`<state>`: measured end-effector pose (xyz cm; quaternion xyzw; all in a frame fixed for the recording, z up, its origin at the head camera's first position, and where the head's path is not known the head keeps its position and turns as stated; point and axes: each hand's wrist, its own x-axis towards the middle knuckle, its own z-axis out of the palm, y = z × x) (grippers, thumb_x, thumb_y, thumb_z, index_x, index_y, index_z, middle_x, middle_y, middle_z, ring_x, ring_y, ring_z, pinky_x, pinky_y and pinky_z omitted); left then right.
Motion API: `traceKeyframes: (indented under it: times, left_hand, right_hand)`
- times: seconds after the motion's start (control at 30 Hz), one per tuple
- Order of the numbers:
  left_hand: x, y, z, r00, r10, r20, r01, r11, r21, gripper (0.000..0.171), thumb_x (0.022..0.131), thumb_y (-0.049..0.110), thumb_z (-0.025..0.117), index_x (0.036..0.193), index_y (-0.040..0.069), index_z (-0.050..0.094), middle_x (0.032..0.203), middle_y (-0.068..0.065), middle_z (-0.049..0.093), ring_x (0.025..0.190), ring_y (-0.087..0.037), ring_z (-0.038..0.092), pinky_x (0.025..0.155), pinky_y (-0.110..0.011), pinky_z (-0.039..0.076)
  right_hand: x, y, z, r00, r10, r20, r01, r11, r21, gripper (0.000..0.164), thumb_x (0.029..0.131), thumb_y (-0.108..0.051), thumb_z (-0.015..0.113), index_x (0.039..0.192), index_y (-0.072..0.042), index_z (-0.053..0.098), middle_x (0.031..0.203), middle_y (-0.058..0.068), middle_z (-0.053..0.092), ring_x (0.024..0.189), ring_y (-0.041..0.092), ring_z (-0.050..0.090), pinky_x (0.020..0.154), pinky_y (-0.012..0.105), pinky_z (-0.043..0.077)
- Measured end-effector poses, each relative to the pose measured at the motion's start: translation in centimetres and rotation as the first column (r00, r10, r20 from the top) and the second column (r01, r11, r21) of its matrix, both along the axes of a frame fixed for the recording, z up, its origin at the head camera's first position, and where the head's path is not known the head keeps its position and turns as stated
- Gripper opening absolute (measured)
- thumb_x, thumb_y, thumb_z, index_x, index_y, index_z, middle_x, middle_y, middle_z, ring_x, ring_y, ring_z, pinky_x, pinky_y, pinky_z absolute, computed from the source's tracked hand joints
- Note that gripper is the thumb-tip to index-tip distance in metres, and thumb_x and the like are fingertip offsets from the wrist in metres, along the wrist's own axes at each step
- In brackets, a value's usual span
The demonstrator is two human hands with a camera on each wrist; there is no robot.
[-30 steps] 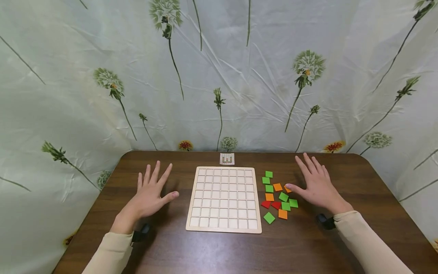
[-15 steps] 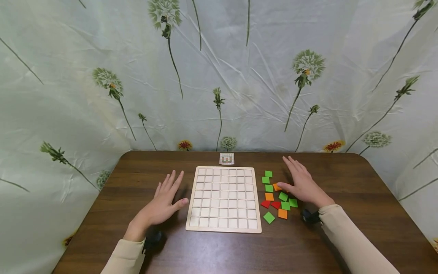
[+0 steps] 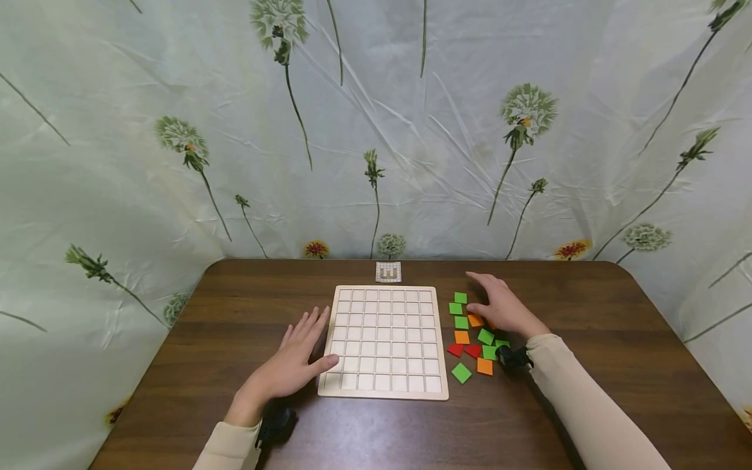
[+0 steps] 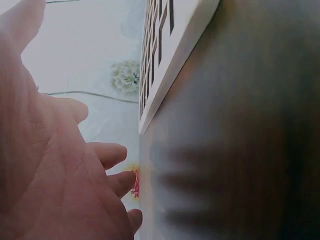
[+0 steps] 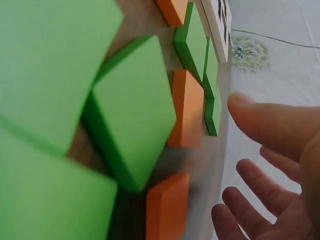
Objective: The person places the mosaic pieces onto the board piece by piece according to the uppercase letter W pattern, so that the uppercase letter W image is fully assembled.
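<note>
Lying loose right of the grid board [image 3: 384, 333], the coloured tiles [image 3: 485, 336] seem kept off it but within easy reach of the right hand [image 3: 506, 308], which hovers by the far ones, fingers extended and grasping nothing. The board sits flat between the hands, probably so either can reach it. The left hand [image 3: 288, 365], also free, hangs at the board's left edge. Beyond, a small printed card [image 3: 388, 272] lies on the counter [image 3: 358, 434], likely for viewing.

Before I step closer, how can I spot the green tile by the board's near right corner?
On the brown table, find the pale gridded board, then the loose tiles along its right side. At their near end lies the green tile, turned like a diamond, apart from the other green ones.
</note>
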<state>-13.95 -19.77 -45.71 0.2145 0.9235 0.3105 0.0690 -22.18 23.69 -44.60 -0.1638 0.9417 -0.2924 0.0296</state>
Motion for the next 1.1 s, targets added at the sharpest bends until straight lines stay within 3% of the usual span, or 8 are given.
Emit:
traceKeyframes:
  times: [0.3,0.67,1.1]
  left_hand:
    - [0.5,0.6,-0.3,0.998,-0.046,0.039,0.047,0.999,-0.026,0.096,0.095,0.054,0.062,0.163,0.009,0.010,0.167,-0.018,0.008,0.153,-0.037,0.005,0.121,-0.062,0.004]
    - [1.1,0.9,-0.4,0.996,-0.056,0.070,0.059,0.998,-0.039,0.109,0.087,0.059,0.070,0.159,-0.003,0.016,0.166,-0.020,0.012,0.153,-0.035,0.007,0.122,-0.055,0.012]
    - [1.3,0.9,-0.9,0.997,-0.044,0.066,0.047,0.998,-0.042,0.119,0.077,0.058,0.080,0.158,-0.005,0.019,0.166,-0.021,0.012,0.153,-0.036,0.007,0.122,-0.055,0.011]
  right_hand:
    - [-0.9,-0.4,-0.3,0.999,-0.014,0.048,0.014,1.000,0.013,0.050,0.094,-0.008,0.069,0.139,0.008,0.053,0.137,0.030,0.051,0.127,0.048,0.042,0.108,0.063,0.036]
    - [-1.3,-1.0,-0.4,0.997,-0.033,0.064,0.030,0.999,0.045,0.033,0.094,-0.006,0.068,0.125,0.005,0.066,0.126,0.025,0.059,0.123,0.045,0.044,0.106,0.062,0.038]
    - [-1.4,-1.3,-0.4,0.996,-0.047,0.070,0.043,0.998,0.055,0.026,0.096,-0.005,0.066,0.120,0.004,0.068,0.122,0.023,0.061,0.121,0.044,0.046,0.106,0.061,0.039]
